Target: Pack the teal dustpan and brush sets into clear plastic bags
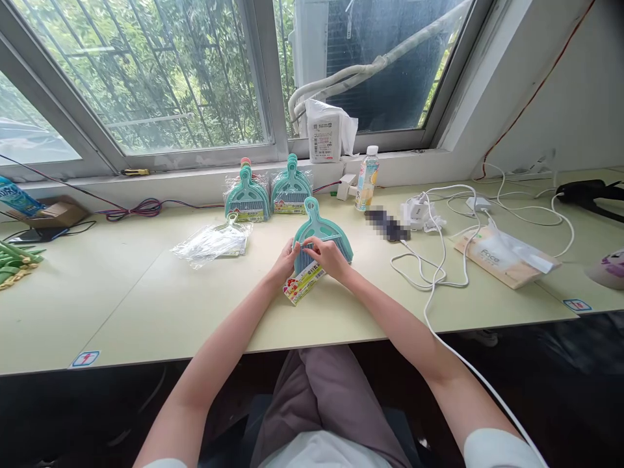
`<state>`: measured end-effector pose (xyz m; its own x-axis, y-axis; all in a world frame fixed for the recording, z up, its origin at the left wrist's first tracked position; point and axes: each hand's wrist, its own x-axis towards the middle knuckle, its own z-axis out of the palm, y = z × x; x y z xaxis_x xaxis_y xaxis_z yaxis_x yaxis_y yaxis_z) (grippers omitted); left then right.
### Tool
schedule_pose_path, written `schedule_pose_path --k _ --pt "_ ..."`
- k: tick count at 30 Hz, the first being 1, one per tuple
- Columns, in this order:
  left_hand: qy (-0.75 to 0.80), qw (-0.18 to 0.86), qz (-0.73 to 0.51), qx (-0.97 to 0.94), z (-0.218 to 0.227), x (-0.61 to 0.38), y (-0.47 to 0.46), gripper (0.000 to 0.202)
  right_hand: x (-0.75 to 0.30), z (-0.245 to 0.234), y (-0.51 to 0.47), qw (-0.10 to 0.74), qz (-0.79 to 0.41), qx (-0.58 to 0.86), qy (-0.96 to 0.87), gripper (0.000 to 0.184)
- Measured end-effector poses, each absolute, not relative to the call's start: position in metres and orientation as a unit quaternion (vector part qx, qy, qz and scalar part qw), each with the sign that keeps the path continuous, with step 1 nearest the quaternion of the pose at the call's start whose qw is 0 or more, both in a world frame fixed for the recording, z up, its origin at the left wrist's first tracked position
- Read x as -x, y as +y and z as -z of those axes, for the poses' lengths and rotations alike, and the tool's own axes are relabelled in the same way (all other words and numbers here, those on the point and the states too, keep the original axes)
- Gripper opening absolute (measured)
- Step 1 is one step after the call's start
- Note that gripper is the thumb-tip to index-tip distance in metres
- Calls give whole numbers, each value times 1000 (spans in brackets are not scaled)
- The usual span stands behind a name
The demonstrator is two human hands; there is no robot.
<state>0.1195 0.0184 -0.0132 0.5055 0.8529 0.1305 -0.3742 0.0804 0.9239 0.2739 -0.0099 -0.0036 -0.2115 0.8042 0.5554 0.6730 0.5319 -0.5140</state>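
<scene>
A teal mini dustpan with brush (320,235) lies flat on the pale desk (146,299), handle pointing away from me. My left hand (285,261) pinches its near left edge, fingers closed on it. My right hand (329,255) grips the near middle, fingers curled over the brush bristles. A colourful paper label card (303,285) sticks out below both hands, tilted. Two packs of the same teal dustpans in clear wrap, the left pack (247,197) and the right pack (291,190), stand by the window sill.
A pile of empty clear plastic bags (212,244) lies left of the dustpan. A drink bottle (367,179), white chargers and cables (439,247), and a wipes pack on a board (502,257) sit to the right. Green items (14,263) at the far left.
</scene>
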Motion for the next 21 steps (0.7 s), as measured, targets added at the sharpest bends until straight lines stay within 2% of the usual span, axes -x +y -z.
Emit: schedule_pose_path --k 9,21 --pt "241 689 -446 -518 12 -119 18 55 -271 5 -12 374 -50 490 -786 15" --pt "259 673 -481 -498 14 -118 24 56 -270 7 -10 335 -86 463 -816 10"
